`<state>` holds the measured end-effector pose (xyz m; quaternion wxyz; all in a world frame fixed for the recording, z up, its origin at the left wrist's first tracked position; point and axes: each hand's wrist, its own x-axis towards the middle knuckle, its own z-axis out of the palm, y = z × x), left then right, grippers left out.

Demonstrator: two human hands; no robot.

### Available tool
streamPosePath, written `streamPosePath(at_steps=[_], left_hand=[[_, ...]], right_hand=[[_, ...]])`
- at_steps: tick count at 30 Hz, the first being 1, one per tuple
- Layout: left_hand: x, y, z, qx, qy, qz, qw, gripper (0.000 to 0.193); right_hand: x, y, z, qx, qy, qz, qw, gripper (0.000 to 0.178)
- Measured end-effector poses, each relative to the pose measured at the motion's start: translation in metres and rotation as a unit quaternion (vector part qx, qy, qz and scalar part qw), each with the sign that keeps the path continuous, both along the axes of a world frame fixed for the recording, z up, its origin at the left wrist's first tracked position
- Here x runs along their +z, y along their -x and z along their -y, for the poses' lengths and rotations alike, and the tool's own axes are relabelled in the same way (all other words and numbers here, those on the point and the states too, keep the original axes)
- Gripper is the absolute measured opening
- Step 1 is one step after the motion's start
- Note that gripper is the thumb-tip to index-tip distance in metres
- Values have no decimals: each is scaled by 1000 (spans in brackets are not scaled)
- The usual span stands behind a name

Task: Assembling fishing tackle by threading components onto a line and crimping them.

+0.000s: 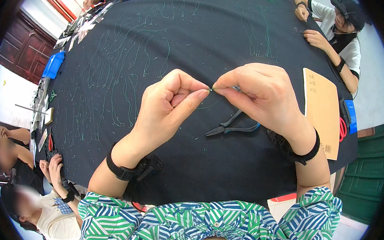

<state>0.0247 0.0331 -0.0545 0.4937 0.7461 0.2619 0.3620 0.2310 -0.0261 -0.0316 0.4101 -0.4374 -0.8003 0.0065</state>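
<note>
My left hand [169, 102] and my right hand [264, 94] meet over the middle of the black cloth. Each pinches thumb to forefinger, the fingertips nearly touching around a thin green thread [209, 107]. Part of the thread hangs in a faint curve below the pinch; a tiny detail between the fingertips is too small to make out. Pliers [234, 128] with dark jaws lie slightly spread on the cloth, just below my right hand. To the left of my left hand, several green threads [114, 95] with small knotted ends are laid out in rows.
A tan notebook [322, 114] lies right of my right forearm, beside red-handled scissors [342, 129] and a blue tray [352, 116]. More threads [263, 45] lie farther back. Another blue tray [53, 65] stands at the left edge. Other people sit around the table, their hands near its edges.
</note>
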Motion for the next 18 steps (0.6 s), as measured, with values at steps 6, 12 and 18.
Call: streamPosePath(at_steps=[6,12,18], left_hand=[[2,2,0,1,-16,-32,999,8],[1,3,-2,-6,12,-29,1000,6],[4,1,-1,8,33,0,999,9]], right_hand=[[4,-1,2,9,31,0,999,9],[3,4,1,-68,78,-47,994,11],[-8,10,4,4,61,-48,997,19]])
